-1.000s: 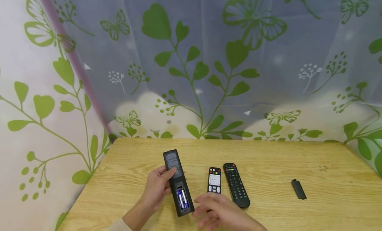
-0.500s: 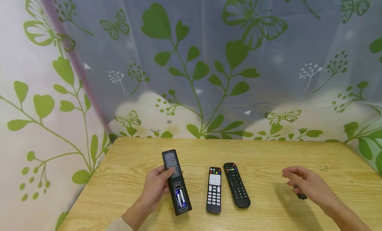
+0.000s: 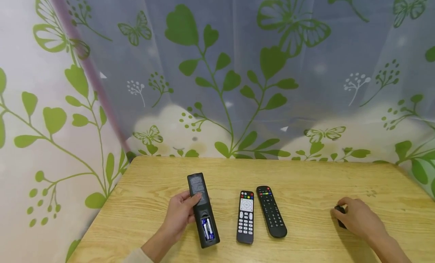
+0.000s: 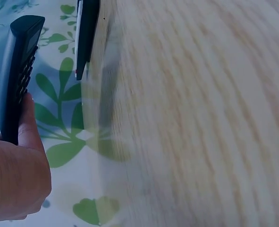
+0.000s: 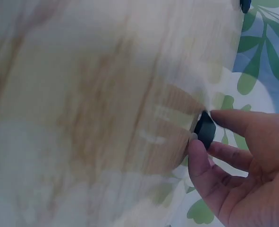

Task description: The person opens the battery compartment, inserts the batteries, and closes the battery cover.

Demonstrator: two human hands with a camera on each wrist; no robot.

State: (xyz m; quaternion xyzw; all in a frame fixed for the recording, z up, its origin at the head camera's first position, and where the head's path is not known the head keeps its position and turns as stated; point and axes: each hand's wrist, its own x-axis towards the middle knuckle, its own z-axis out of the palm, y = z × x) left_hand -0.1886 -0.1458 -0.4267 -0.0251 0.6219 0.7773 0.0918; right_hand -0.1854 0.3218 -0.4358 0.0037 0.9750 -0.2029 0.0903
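Note:
My left hand [image 3: 177,214] grips a black remote control [image 3: 200,202] with its back facing up, the thumb lying across the label. Its battery compartment is uncovered, and two blue-and-silver batteries [image 3: 207,229] lie side by side inside. In the left wrist view the held remote [image 4: 17,71] shows its button side, with fingers against it. Far to the right, my right hand [image 3: 365,219] pinches the small black battery cover [image 3: 341,220] between thumb and fingers, low at the tabletop. The right wrist view shows the cover [image 5: 205,130] between the fingertips; the hand hides part of it in the head view.
Two more remotes lie face up mid-table: a black one with white buttons [image 3: 246,217] and a longer all-black one [image 3: 272,212]. The wooden table [image 3: 306,180] ends at a patterned curtain [image 3: 217,74] behind and on the left.
My right hand has moved from beside the held remote across to the right and taken hold of the battery cover. The left hand keeps its grip on the remote, almost still.

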